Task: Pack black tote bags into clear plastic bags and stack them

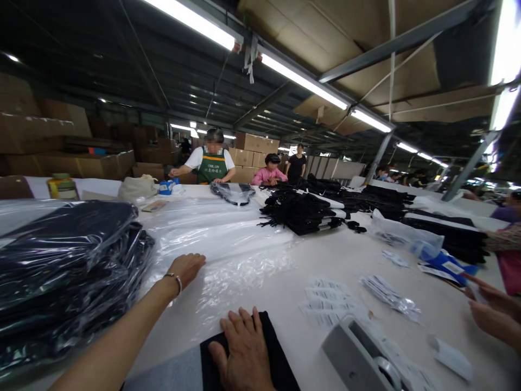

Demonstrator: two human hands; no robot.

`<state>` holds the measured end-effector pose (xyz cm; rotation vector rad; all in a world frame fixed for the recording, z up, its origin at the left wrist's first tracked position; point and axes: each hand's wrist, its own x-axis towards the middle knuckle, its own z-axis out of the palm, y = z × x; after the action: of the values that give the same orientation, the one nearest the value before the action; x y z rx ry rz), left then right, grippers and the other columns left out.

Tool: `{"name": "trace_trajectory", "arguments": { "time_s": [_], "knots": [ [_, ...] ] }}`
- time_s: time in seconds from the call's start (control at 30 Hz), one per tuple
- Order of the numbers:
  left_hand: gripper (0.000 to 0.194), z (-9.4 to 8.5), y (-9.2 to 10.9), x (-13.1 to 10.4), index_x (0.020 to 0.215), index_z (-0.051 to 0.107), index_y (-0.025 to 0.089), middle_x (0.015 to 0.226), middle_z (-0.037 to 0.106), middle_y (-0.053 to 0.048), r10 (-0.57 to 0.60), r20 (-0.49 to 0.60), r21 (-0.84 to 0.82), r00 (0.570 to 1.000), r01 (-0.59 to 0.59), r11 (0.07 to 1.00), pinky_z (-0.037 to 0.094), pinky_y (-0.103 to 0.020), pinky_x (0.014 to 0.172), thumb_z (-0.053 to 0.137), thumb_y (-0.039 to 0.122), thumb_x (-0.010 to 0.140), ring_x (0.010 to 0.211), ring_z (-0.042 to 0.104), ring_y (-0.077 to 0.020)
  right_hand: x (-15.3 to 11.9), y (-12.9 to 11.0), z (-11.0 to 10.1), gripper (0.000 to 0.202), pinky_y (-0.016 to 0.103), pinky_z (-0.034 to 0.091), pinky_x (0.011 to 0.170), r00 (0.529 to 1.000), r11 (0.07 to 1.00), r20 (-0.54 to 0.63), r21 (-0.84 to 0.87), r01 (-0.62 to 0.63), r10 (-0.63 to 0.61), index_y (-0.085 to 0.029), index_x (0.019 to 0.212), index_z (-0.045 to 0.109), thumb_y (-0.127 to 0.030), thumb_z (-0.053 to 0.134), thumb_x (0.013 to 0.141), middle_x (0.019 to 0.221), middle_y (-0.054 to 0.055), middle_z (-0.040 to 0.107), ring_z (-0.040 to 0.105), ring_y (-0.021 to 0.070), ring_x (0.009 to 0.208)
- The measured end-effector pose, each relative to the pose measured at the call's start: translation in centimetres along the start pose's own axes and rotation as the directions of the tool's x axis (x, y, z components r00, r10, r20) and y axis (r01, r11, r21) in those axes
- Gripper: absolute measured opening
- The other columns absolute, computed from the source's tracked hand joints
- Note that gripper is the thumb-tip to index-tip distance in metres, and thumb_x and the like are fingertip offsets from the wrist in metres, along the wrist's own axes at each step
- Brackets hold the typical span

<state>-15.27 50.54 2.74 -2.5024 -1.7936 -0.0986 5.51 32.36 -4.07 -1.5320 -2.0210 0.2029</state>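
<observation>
In the head view, the left hand [188,270] is laid open on the clear plastic sheet [220,244]; just beside the sheet, the black folded garment [274,347] is pressed flat by the open right hand [244,353]; writing on the nearby white labels [325,298] cannot be read.

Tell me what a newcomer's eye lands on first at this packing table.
First, the tall stack of bagged dark garments at the left edge of the white table. Next come the person's own hands: the left hand reaches onto the clear plastic bags spread mid-table, while the right hand lies flat on a folded black garment at the near edge. Beyond, a heap of loose black garments sits mid-table.
</observation>
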Motion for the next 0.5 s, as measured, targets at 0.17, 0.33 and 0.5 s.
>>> {"name": "trace_trajectory", "arguments": {
  "time_s": [0.17,0.33,0.5],
  "knots": [
    [0.029,-2.5,0.9,-1.6,0.108,0.063,0.015,0.104,0.071,-0.018,-0.118,-0.037,-0.029,0.992,0.117,0.993,0.047,-0.043,0.083,0.037,0.023,0.097,0.099,0.067,-0.0319,0.0,-0.4,-0.3,0.049,0.058,0.017,0.120,1.000,1.000,0.002,-0.006,-0.002,0.002,-0.030,0.124,0.066,-0.063,0.048,0.092,0.133,0.003,0.063,0.048,0.0318,0.132],
    [0.035,-6.2,2.8,-5.0,0.093,0.068,0.015,0.100,0.072,-0.021,-0.193,0.025,-0.115,0.981,0.194,0.974,0.046,-0.048,0.087,0.045,0.043,0.094,0.103,0.065,-0.0372,0.0,-0.9,-1.1,0.045,0.056,0.016,0.121,1.000,1.000,0.005,-0.027,-0.010,0.010,-0.027,0.124,0.066,-0.057,0.049,0.094,0.132,0.005,0.063,0.048,0.0310,0.131],
    [0.034,-10.0,7.2,-10.8,0.078,0.066,0.016,0.073,0.070,-0.010,-0.124,0.145,-0.380,0.982,0.171,0.909,0.050,-0.037,0.073,0.041,0.034,0.091,0.074,0.069,-0.0258,0.6,-1.7,-2.1,0.061,0.057,0.022,0.119,0.998,0.999,-0.053,0.048,0.022,-0.019,-0.019,0.135,0.057,-0.053,0.065,0.085,0.135,0.011,0.061,0.048,0.0322,0.132]
  ]
}}
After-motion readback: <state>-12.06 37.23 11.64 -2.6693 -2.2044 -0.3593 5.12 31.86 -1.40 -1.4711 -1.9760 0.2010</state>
